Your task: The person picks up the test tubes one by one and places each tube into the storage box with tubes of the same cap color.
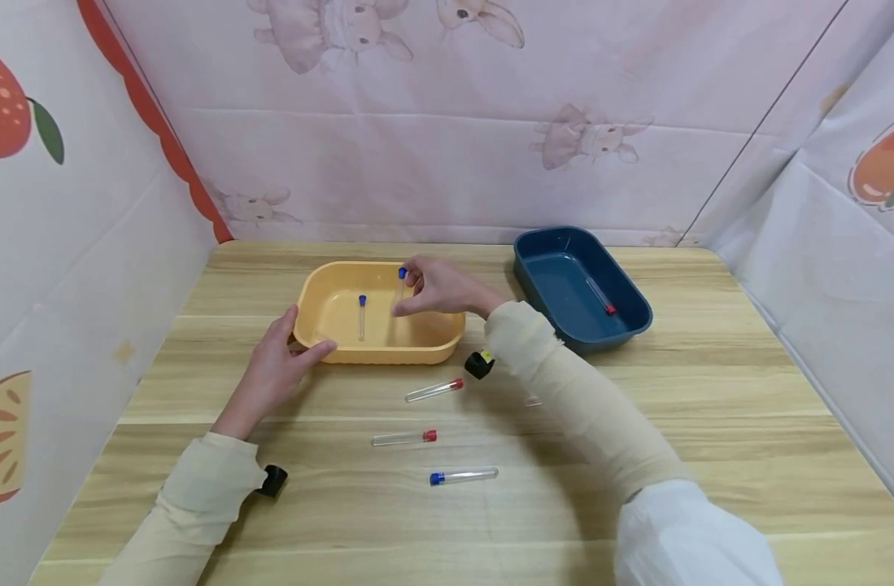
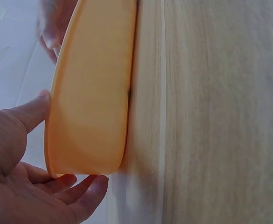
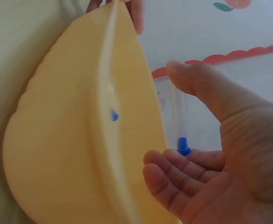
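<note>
Fingers of the right hand (image 1: pixel 447 288) pinch a blue-capped tube (image 1: pixel 401 281) by its ends, over the yellow tray (image 1: pixel 388 356) left of centre in frame; left hand (image 1: pixel 274 370) grips its corner, probably just steadying it

Off the blue tray (image 1: pixel 564 303)'s near-left corner I catch only a clear sliver (image 1: pixel 532 400); the right sleeve (image 1: pixel 589 400) hides the rest. My left-wrist view cuts off the right hand (image 2: pixel 56 19), and the table (image 1: pixel 747 456)'s near edge falls outside my head view.
</note>
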Demonstrator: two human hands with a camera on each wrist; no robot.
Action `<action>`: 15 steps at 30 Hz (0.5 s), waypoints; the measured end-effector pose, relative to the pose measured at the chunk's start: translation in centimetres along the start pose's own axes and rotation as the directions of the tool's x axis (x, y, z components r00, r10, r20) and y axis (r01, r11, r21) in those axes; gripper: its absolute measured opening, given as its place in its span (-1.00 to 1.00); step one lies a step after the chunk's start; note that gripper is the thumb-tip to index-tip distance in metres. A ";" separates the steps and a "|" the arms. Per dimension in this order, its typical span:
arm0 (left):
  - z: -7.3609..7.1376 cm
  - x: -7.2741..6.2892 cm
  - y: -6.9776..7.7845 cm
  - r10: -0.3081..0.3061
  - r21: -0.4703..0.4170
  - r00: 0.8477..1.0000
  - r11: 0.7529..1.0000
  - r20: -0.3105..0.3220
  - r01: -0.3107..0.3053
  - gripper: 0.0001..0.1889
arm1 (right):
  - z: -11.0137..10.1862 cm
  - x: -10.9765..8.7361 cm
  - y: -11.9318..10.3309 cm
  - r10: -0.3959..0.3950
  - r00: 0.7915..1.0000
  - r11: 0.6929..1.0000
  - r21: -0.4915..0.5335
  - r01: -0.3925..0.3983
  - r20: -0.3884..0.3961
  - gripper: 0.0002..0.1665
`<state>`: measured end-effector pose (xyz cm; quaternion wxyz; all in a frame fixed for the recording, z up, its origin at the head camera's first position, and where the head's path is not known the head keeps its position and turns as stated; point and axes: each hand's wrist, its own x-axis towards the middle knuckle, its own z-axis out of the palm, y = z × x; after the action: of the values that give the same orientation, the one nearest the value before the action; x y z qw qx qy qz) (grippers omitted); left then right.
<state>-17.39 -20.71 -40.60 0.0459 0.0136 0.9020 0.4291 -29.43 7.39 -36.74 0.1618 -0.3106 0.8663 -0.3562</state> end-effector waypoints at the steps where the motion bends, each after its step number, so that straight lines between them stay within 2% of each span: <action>1: 0.0 0.0 0.0 0.002 -0.001 1.000 1.000 0.000 -0.002 0.03 | 0.2 0.2 0.1 -0.005 1.000 1.000 0.000 0.005 0.000 -0.17; 7: 0.0 0.1 0.0 0.014 0.003 1.000 1.000 -0.008 -0.014 0.00 | 1.4 1.2 0.1 -0.012 1.000 0.999 -0.038 0.013 0.010 -0.20; 15: 0.1 0.0 0.0 0.001 0.001 1.000 1.000 0.000 -0.001 0.01 | 2.8 2.4 0.3 -0.026 0.999 0.996 -0.083 0.028 0.019 -0.29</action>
<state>-17.34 -20.65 -40.69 0.0456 0.0139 0.9022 0.4287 -29.94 4.57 -39.07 0.1514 -0.3319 0.8747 -0.3192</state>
